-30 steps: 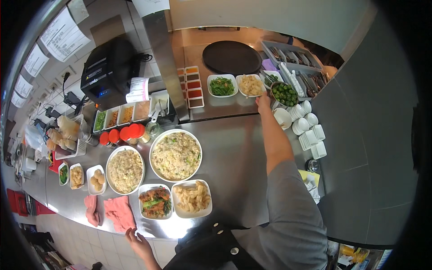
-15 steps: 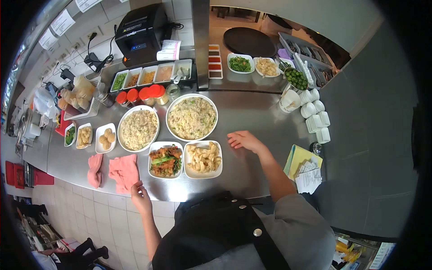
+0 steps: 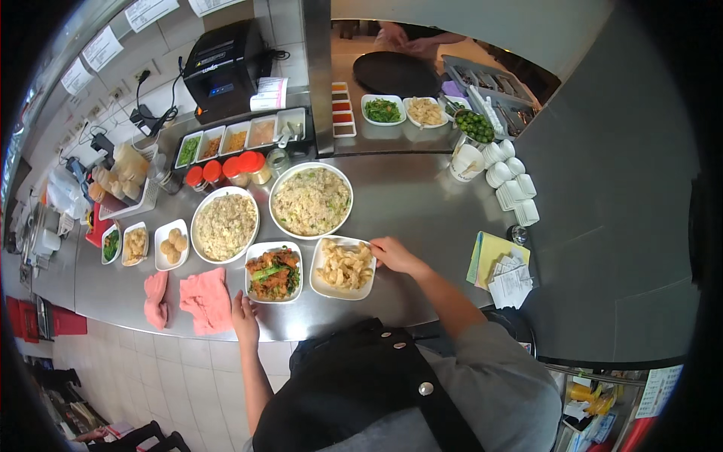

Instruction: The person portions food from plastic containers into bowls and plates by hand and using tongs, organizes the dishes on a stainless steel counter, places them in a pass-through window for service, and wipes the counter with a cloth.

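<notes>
Head view. Compared with the frame half a second earlier, the right hand [image 3: 393, 255] is now lying against the right rim of the white dish of pale fried strips [image 3: 344, 267], where before it was resting on bare counter [image 3: 422, 211] further right. The fingers are curling onto the rim; whether they are gripping it cannot be told. The left hand [image 3: 243, 316] is sitting at the front counter edge, just below the dish of saucy meat with greens [image 3: 273, 272], closer to it than before; its fingers are lying together and holding nothing.

The two dishes are standing side by side at the front of the counter, touching or nearly so. Behind them, two large round bowls of fried rice are standing: one at centre [image 3: 310, 200], one to its left [image 3: 224, 224]. Further left, three small plates are lined up: fried balls [image 3: 171, 244], fried pieces [image 3: 135, 244], greens [image 3: 111, 245]. Two pink cloths [image 3: 205, 299] are lying left of the meat dish.

Red-lidded jars [image 3: 226, 169] and a row of condiment trays [image 3: 239, 140] are standing behind the bowls, below a black printer [image 3: 226, 66]. A vertical post [image 3: 318, 75] is dividing the counter from a pass shelf holding plates of greens [image 3: 382, 110] and noodles [image 3: 425, 111]. White cups [image 3: 508, 177] are stacked at right; paper slips [image 3: 510, 282] are lying on a yellow pad.
</notes>
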A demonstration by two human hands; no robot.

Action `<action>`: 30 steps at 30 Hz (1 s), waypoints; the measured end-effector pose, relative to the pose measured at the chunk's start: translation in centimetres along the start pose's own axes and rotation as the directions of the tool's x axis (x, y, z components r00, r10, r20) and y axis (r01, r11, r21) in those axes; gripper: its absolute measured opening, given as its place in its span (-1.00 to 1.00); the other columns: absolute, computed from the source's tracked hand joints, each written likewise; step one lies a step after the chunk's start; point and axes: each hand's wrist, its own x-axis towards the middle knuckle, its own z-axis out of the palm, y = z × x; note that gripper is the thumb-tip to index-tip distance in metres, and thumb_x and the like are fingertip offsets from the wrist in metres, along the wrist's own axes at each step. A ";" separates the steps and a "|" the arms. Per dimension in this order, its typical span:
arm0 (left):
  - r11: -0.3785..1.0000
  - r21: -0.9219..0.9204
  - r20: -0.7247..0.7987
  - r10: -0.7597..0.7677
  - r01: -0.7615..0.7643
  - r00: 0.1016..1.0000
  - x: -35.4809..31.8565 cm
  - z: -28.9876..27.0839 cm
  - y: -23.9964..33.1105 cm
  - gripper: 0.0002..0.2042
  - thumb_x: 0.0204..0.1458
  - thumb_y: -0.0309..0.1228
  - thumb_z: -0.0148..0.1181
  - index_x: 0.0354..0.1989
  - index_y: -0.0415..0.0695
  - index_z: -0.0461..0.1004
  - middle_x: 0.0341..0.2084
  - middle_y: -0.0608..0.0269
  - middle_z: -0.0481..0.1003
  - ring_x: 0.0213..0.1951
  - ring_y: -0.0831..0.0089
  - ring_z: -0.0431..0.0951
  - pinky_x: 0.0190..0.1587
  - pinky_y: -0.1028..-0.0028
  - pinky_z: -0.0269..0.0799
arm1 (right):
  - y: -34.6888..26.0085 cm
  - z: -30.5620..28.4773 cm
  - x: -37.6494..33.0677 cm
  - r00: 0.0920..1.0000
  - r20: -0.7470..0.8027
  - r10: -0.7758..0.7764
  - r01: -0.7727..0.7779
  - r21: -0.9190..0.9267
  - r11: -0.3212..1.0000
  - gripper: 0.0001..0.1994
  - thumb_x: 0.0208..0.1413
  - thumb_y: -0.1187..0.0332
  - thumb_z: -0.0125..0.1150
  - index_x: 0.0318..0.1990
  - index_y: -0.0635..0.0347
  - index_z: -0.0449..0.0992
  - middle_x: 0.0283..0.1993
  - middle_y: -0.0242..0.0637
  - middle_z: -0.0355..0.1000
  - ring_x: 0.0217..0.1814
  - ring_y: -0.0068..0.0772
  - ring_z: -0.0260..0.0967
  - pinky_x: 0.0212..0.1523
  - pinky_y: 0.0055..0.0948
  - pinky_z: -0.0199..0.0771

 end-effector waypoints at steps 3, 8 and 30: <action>0.989 -0.089 0.098 -0.105 0.114 0.990 0.4 0.3 0.0 -0.56 0.32 -0.21 -0.17 0.25 -0.23 0.21 -0.11 0.16 0.43 -0.31 0.49 0.51 -0.29 0.50 0.49 | 2.2 -1.7 -2.9 0.980 -0.168 0.104 -0.084 0.126 0.989 -0.74 0.20 0.36 -0.06 -0.34 0.41 0.48 -0.49 -0.22 0.47 -0.48 -0.48 0.49 -0.44 -0.47 0.52; 0.990 -0.080 0.122 -0.110 0.120 0.986 0.4 0.9 -0.2 -0.54 0.31 -0.21 -0.17 0.26 -0.26 0.17 -0.19 0.14 0.48 -0.37 0.48 0.55 -0.35 0.50 0.51 | 3.4 -8.1 -4.5 0.861 -0.474 0.185 -0.103 0.195 0.975 -0.71 0.18 0.37 -0.06 -0.29 0.48 0.52 -0.44 -0.13 0.50 -0.42 -0.38 0.53 -0.42 -0.43 0.61; 0.971 0.225 -0.059 -0.069 0.081 0.996 -0.2 2.3 1.4 -0.62 0.29 -0.36 -0.15 0.13 -0.42 0.30 -0.50 0.06 0.51 -0.55 0.48 0.49 -0.49 0.45 0.41 | 8.4 -20.6 13.2 0.344 -0.814 0.468 -0.068 0.476 0.877 -0.73 0.17 0.45 0.04 -0.20 0.63 0.43 -0.31 -0.03 0.48 -0.52 -0.26 0.50 -0.60 -0.43 0.63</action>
